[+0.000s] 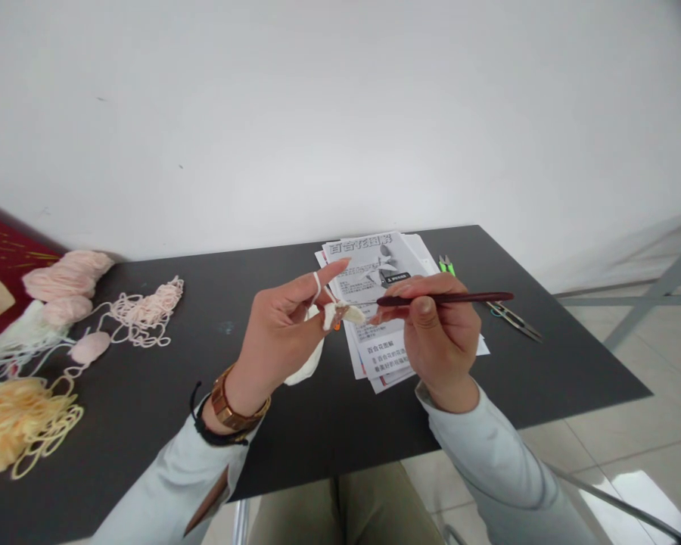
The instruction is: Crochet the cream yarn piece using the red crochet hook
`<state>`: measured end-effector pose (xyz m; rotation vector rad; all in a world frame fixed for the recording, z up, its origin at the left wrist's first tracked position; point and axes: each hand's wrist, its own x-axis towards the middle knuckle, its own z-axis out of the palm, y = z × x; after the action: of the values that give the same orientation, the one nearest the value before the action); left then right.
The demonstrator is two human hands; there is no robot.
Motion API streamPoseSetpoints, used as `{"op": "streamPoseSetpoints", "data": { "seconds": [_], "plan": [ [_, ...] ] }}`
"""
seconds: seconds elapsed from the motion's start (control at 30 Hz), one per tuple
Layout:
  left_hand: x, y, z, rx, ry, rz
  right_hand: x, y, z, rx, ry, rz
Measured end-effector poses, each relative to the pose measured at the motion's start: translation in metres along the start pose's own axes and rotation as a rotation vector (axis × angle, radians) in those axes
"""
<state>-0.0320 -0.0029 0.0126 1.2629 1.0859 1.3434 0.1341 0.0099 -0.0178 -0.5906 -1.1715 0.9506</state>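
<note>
My left hand (284,322) is raised over the dark table (147,393), pinching a small white crochet piece (340,312) with white yarn looped over the outstretched index finger. More of the white piece (309,367) hangs below the palm. My right hand (436,329) is closed round a dark red crochet hook (454,298), held level with its tip at the crochet piece. Both hands hover above a stack of printed instruction sheets (374,303).
Pink yarn balls (65,276), a loose pink tangle (147,310) and yellow yarn (17,424) lie at the table's left. Green-handled thread snips (508,314) rest right of the papers. A white wall stands behind; tiled floor and a metal frame are at the right.
</note>
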Motion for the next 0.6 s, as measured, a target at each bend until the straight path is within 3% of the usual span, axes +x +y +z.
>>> {"op": "streamPoseSetpoints", "data": {
  "seconds": [0.4,0.6],
  "plan": [
    [-0.001,-0.006,0.0,-0.066,0.061,0.089,-0.008,0.003,0.002,-0.202,-0.031,-0.337],
    [-0.001,-0.005,0.0,-0.146,0.043,0.01,-0.012,0.003,-0.005,-0.312,-0.107,-0.327]
  ]
}}
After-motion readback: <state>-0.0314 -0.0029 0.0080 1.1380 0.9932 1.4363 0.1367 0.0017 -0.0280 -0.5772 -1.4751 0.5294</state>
